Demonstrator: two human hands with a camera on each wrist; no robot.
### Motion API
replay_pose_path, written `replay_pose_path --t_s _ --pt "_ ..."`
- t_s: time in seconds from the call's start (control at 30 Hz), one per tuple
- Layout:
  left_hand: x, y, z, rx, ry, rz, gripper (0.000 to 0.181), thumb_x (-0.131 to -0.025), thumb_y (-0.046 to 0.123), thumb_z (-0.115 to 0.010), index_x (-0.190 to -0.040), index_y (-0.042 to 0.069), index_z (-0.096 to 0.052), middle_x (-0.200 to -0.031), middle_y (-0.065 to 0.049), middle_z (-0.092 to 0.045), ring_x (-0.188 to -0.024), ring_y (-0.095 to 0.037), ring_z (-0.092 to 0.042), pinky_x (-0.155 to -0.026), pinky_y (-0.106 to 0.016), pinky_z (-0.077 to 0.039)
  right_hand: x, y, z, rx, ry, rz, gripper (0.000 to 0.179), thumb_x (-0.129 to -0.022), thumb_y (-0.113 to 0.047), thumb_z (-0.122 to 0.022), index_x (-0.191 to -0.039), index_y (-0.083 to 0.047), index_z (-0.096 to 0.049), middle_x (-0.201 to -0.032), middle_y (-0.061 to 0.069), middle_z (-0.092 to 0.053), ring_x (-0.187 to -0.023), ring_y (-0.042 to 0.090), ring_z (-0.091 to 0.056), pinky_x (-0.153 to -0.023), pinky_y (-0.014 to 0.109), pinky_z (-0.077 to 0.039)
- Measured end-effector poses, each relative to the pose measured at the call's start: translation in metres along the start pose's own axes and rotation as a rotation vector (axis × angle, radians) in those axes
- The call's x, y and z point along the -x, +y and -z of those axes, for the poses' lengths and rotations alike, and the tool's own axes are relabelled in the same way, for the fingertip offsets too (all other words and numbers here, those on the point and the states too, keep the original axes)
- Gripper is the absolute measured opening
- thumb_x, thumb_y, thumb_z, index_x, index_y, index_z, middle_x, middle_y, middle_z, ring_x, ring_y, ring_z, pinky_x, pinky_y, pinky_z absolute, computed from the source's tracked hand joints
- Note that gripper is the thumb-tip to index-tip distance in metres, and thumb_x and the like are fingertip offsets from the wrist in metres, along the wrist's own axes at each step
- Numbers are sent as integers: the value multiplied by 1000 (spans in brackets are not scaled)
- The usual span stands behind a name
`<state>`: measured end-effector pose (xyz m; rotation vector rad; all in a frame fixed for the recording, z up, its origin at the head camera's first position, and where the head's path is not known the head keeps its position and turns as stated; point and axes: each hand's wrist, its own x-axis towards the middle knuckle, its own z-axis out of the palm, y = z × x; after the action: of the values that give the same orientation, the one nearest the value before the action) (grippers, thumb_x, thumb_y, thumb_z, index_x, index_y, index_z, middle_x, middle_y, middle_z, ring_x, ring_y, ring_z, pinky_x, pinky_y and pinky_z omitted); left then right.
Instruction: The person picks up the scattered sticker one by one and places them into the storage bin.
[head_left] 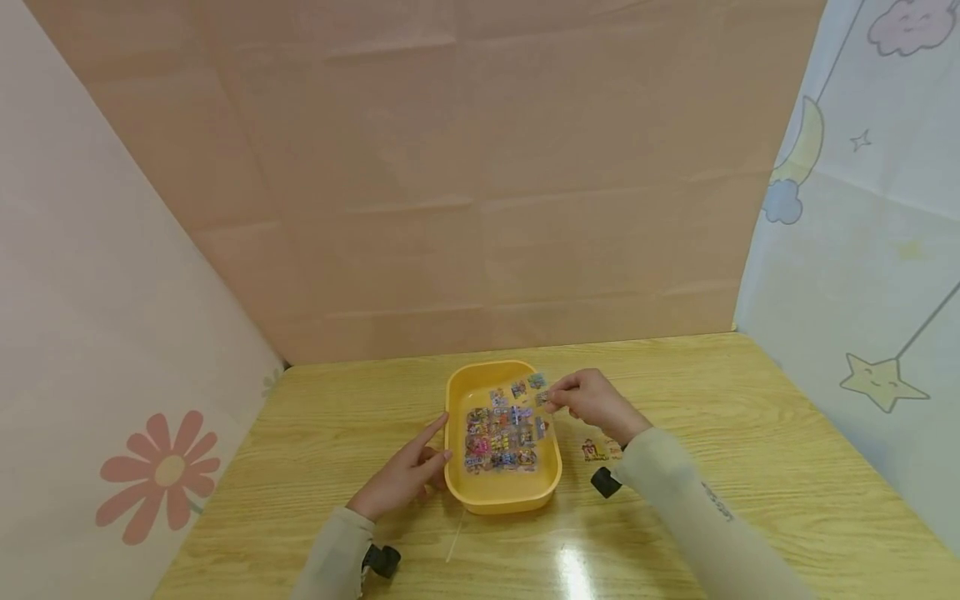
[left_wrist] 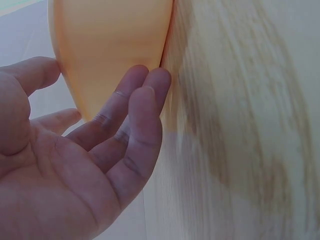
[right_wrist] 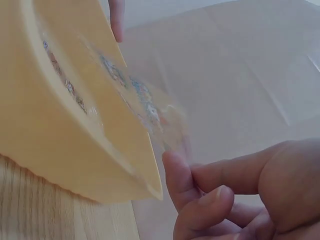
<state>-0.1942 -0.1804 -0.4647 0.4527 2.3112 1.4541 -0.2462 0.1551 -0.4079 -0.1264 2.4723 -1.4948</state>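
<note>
A yellow plastic basin (head_left: 504, 506) stands on the wooden table, and several colourful cartoon pictures on clear film (head_left: 498, 442) lie in it. My right hand (head_left: 592, 402) pinches the edge of a clear sticker sheet (right_wrist: 145, 100) between thumb and forefinger, tilted over the basin's right rim. Whether this sheet is joined to the pictures below, I cannot tell. Against the basin's left side rests my left hand (head_left: 408, 471), its fingertips touching the outer wall. In the left wrist view its fingers (left_wrist: 142, 107) are loosely bent beside the wall and grip nothing.
On the table right of the basin lies a clear piece with a cartoon print (head_left: 592, 450), partly behind the right sleeve. A thin pale strip (head_left: 454, 536) lies in front of the basin. A tan backdrop (head_left: 487, 208) rises behind the table, with patterned sheets at both sides.
</note>
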Motion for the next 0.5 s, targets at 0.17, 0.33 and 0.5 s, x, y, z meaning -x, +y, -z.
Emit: replay_pose_path --t_s 0.17,0.33,0.5 --pt "1 4 0 4 2 -4 69 -106 38 -50 -163 26 -13 -102 -12 -69 -86 -32 -68 -62 -38 -53 -2 -7 -10 10 -19 2 21 -101 -10 -57 -113 0 -72 -97 6 -74 -94 29 -63 -77 42 -51" --pt "3 9 0 8 5 -3 69 -106 36 -50 -163 24 -13 -103 -14 -69 -87 -34 -68 -61 -39 -52 -3 -14 -16 22 -51 24 22 -102 -9 -56 -113 1 -72 -98 7 -74 -98 25 -67 -89 49 -52" --pt "4 9 1 9 0 -3 69 -106 36 -50 -163 24 -13 -103 -14 -69 -87 -36 -68 -60 -39 -52 -4 -20 -21 30 -63 31 23 -102 -9 -56 -115 2 -71 -96 7 -75 -100 25 -68 -85 45 -54"
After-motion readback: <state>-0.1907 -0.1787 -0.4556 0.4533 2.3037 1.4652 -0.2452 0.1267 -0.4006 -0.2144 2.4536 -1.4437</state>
